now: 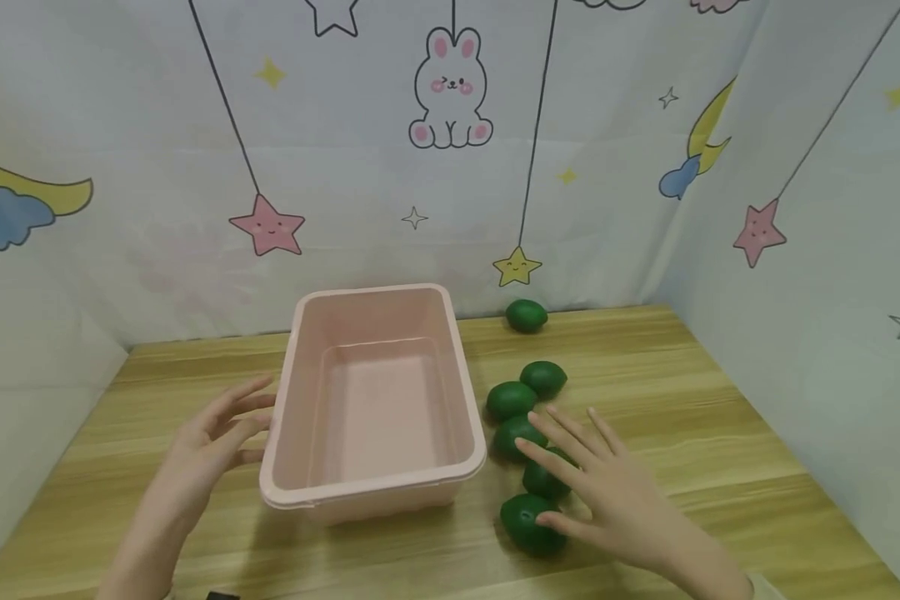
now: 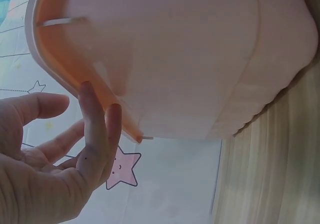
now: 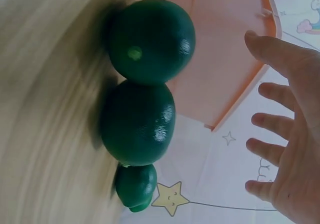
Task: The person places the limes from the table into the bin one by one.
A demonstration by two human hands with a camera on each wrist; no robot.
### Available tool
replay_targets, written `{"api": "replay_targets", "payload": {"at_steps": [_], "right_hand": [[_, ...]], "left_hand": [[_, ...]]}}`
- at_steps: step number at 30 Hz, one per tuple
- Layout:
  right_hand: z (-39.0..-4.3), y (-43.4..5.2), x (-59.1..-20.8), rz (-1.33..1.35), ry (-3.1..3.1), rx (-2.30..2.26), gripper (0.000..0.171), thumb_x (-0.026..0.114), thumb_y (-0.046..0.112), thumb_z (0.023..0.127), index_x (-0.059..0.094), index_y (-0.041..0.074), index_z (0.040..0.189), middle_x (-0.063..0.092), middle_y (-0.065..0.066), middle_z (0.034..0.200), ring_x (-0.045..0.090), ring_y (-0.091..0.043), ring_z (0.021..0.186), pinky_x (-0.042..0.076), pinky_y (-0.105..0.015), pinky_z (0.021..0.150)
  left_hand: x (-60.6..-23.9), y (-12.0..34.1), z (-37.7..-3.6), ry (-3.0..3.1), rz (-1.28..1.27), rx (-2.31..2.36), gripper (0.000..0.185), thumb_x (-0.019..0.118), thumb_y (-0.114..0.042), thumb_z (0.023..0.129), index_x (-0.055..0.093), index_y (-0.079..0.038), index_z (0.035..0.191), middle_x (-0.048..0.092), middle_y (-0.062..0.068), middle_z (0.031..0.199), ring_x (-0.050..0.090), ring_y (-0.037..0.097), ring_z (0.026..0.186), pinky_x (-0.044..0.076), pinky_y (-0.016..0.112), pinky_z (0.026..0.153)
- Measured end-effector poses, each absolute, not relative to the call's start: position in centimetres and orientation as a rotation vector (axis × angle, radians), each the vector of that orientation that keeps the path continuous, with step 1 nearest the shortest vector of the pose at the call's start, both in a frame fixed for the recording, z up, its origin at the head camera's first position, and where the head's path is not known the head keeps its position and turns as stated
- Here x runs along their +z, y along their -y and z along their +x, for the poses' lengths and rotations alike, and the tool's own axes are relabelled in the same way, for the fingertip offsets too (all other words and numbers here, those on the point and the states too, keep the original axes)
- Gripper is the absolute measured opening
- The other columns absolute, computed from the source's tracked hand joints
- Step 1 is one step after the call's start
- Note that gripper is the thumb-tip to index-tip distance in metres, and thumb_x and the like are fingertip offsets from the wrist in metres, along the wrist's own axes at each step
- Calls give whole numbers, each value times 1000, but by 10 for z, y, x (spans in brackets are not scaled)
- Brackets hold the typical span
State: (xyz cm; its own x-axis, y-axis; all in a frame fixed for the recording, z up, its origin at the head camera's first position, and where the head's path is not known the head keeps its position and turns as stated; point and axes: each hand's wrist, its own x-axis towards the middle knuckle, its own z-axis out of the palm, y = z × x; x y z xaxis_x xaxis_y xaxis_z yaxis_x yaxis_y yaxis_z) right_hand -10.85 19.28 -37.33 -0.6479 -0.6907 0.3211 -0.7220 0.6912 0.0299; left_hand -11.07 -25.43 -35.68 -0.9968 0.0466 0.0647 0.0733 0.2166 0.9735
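Green limes (image 1: 528, 521) under right hand (image 1: 615, 500), apart

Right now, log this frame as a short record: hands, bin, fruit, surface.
left hand: open, beside the bin's left wall, holding nothing
right hand: open, fingers spread over the limes nearest the camera
bin: pink, rectangular, nothing inside
limes: six green ones right of the bin; five clustered, one apart near the backdrop
table: light wood
backdrop: cartoon rabbit, stars, moons
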Motion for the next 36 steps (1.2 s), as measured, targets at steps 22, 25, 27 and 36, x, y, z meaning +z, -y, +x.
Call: {"api": "replay_targets", "payload": {"at_steps": [22, 25, 27, 36], "right_hand": [[-97, -197, -394, 1306, 2434, 156, 82, 79, 41, 73, 43, 25, 144, 46, 2, 147, 48, -20, 130, 46, -40, 96], [-96, -198, -396, 1327, 2452, 136, 80, 78, 39, 74, 43, 25, 145, 47, 2, 146, 48, -20, 129, 50, -43, 92], [-96, -197, -397, 1338, 2463, 117, 80, 78, 38, 75, 42, 25, 145, 48, 2, 146, 49, -19, 129, 51, -43, 91], [-94, -193, -401, 1380, 2442, 76, 72, 78, 36, 74, 51, 22, 139, 57, 1, 137, 52, -18, 124, 54, -42, 86]], "left_hand": [[-360, 259, -116, 2415, -84, -2150, 48, 57, -17, 97, 44, -15, 144, 61, -13, 114, 60, -1, 105, 57, 27, 81], [-362, 260, -118, 2359, -136, -2213, 46, 56, -13, 97, 46, -14, 142, 61, -11, 115, 61, 2, 104, 57, 28, 81], [-363, 260, -119, 2327, -161, -2237, 45, 55, -11, 97, 46, -13, 142, 60, -10, 116, 61, 3, 104, 57, 29, 81], [-367, 260, -120, 2312, -152, -2234, 45, 56, -7, 96, 50, -19, 139, 59, -12, 115, 61, 2, 102, 57, 26, 80]]}}
